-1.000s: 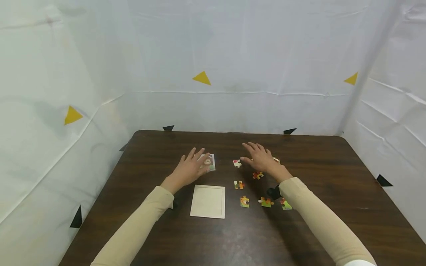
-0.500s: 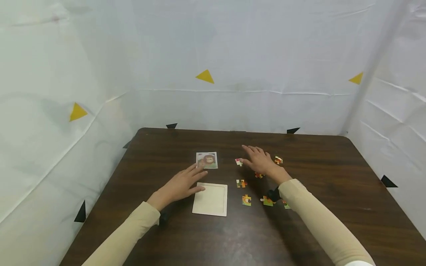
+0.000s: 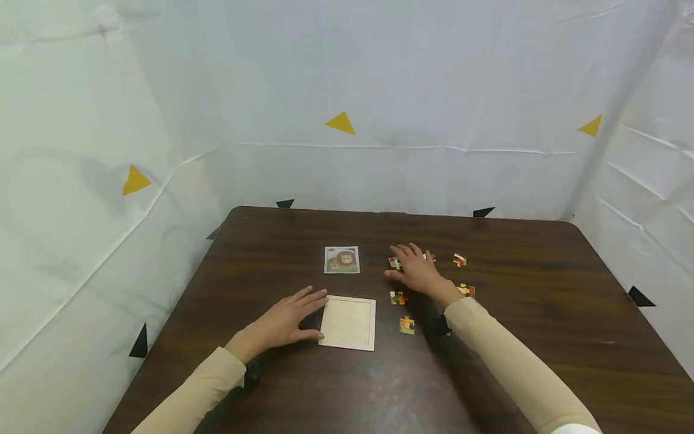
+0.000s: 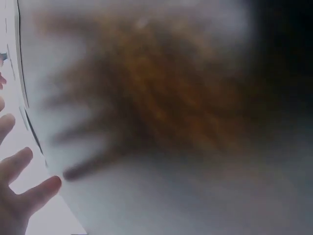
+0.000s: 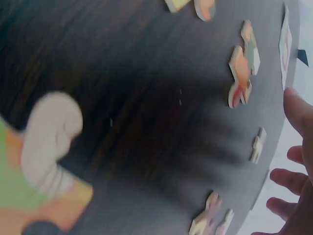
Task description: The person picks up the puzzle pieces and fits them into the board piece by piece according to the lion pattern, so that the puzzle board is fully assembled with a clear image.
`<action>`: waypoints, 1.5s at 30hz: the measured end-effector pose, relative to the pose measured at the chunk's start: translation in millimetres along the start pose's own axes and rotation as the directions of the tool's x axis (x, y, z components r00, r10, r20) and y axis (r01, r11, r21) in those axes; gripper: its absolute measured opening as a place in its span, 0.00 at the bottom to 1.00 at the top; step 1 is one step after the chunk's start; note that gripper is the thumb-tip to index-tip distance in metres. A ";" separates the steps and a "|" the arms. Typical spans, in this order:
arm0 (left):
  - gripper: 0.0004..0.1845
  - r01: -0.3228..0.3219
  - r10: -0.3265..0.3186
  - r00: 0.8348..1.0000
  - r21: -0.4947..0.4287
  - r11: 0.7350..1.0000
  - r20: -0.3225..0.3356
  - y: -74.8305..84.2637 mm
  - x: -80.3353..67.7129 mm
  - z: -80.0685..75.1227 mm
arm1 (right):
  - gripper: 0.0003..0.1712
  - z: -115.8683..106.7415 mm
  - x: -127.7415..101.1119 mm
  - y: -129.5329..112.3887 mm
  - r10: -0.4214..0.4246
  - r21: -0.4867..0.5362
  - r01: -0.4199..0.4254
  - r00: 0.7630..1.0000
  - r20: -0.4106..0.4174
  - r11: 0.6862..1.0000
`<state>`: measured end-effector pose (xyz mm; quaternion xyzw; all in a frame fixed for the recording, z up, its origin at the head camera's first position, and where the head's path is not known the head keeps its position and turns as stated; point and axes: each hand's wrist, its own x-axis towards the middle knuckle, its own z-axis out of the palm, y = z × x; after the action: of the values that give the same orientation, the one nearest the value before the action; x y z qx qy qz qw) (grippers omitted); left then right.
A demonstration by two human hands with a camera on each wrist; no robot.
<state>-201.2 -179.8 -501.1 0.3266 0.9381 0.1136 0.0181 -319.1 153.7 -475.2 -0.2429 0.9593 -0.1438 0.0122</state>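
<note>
Left hand (image 3: pixel 282 322) lay flat on the table (image 3: pixel 542 337), fingers straight and spread, thumb tip touching the left edge of the tray (image 3: pixel 348 322). It held nothing; placement reads as steadying the tray against sliding. Tray was empty, lying square to the person, just below the lion card (image 3: pixel 341 260), which sat face up where it could be checked as a reference.

Right hand (image 3: pixel 414 269) rested palm down over loose pieces to the right of the tray, fingers extended. Fingertips were at a white-and-red piece (image 3: pixel 394 262); whether they pressed it or only touched beside it could not be told.

Other pieces lay scattered, apart from one another: one just below the hand (image 3: pixel 398 297), one nearer the tray's lower corner (image 3: pixel 406 325), two further right (image 3: pixel 459 260) (image 3: pixel 465 290). All appeared picture side up.

Left wrist view was blurred; only fingers (image 4: pixel 19 196) showed. Right wrist view showed pieces (image 5: pixel 243 73) flat on the table.
</note>
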 end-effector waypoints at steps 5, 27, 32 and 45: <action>0.45 0.018 -0.015 0.999 -0.055 0.998 0.050 5.3 -4.0 -2.2 | 0.38 1.9 0.0 0.5 0.013 -0.002 -0.013 1.000 0.015 1.000; 0.44 0.135 -0.104 0.975 -0.148 0.980 0.199 22.6 -8.2 -9.6 | 0.27 3.5 -7.0 8.0 0.003 0.031 0.000 0.997 -0.073 1.000; 0.42 0.132 -0.098 0.974 -0.163 0.978 0.202 25.4 -6.9 -13.0 | 0.23 1.0 -8.5 10.1 -0.006 0.030 0.009 0.994 -0.109 1.000; 0.39 0.105 -0.075 0.982 -0.172 0.979 0.175 30.1 -6.7 -13.8 | 0.15 5.9 -12.1 16.4 -0.101 -0.011 0.101 0.978 -0.181 0.995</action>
<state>-179.1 -163.9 -481.2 0.2890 0.9330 0.1694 0.1315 -315.4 171.5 -486.1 -0.2771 0.9430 -0.1647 -0.0826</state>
